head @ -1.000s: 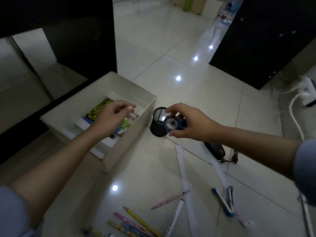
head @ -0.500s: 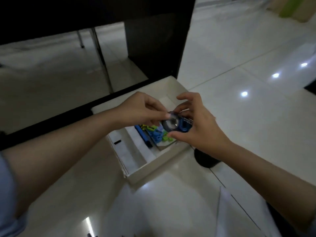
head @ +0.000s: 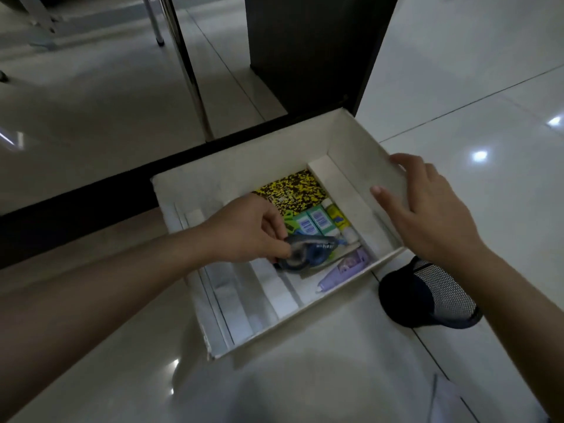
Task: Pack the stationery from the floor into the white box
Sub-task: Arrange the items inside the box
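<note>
A glossy pale tiled floor (head: 457, 87) carries a white box (head: 351, 141) at centre frame and a black mesh cup (head: 427, 294) just right of it.

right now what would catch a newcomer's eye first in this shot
The open white box on the pale floor, mid-frame, with the left hand inside it gripping a blue tape dispenser. Behind that hand lies a yellow-and-black speckled notebook. The right hand rests open on the box's right wall, and a black mesh pen cup lies beside the box.
</note>
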Available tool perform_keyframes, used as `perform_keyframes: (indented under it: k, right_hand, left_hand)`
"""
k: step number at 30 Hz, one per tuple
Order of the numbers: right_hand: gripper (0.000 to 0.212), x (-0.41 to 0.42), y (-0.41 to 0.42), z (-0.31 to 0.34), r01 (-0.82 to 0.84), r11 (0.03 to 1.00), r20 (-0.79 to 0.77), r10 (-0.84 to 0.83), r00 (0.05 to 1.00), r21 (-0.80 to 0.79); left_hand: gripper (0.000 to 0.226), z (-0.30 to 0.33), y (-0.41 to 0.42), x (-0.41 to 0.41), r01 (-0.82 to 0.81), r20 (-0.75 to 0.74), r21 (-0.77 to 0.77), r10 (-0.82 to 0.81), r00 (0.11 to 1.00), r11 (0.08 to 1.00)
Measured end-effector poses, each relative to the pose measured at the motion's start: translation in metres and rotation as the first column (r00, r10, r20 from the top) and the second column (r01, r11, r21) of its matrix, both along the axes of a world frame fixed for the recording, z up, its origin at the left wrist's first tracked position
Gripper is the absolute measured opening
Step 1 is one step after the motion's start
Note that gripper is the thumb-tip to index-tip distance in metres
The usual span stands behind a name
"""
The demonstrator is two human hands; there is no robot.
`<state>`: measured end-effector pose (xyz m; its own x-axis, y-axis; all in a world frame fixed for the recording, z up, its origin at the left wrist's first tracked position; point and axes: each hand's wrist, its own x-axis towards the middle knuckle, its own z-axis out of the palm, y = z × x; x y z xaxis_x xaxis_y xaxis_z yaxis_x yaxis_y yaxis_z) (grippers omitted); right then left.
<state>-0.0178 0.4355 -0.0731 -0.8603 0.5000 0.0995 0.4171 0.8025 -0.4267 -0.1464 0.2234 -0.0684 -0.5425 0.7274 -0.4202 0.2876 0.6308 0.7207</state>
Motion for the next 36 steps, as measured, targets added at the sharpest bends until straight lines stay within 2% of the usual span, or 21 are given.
perform_keyframes:
  k: [5,9,15,22,27,33,36]
  right_hand:
    - [0.061,-0.001,-0.001,-0.003,0.038,0.999,0.019,-0.038,0.999,0.012]
    - [0.060,0.000,-0.001,-0.003,0.035,0.999,0.025,-0.035,0.999,0.008]
    - [0.052,-0.001,-0.002,-0.003,0.053,0.999,0.014,-0.052,0.999,-0.011]
    - [0.048,-0.002,-0.004,0.000,0.084,0.996,0.005,-0.084,0.996,-0.005]
    - [0.047,-0.002,-0.004,0.000,0.086,0.996,0.003,-0.086,0.996,-0.013]
    - [0.052,-0.002,-0.004,-0.002,0.090,0.996,-0.010,-0.090,0.996,-0.015]
    - [0.057,-0.002,-0.004,-0.001,0.084,0.996,-0.015,-0.085,0.996,-0.020]
  left_hand:
    - [0.017,-0.011,0.011,0.016,0.108,-0.177,-0.133,-0.131,0.975,0.985]
    - [0.025,-0.024,0.020,0.029,0.151,-0.262,-0.197,-0.201,0.944,0.969]
    - [0.029,-0.033,0.022,0.033,0.177,-0.327,-0.204,-0.238,0.915,0.963]
    - [0.033,-0.038,0.019,0.035,0.324,-0.336,-0.214,-0.381,0.861,0.921]
    - [0.048,-0.037,0.021,0.039,0.379,-0.362,-0.160,-0.411,0.836,0.911]
    - [0.021,-0.043,0.026,0.031,0.512,-0.401,-0.278,-0.583,0.707,0.812]
    - [0.016,-0.044,0.030,0.026,0.569,-0.398,-0.313,-0.649,0.648,0.760]
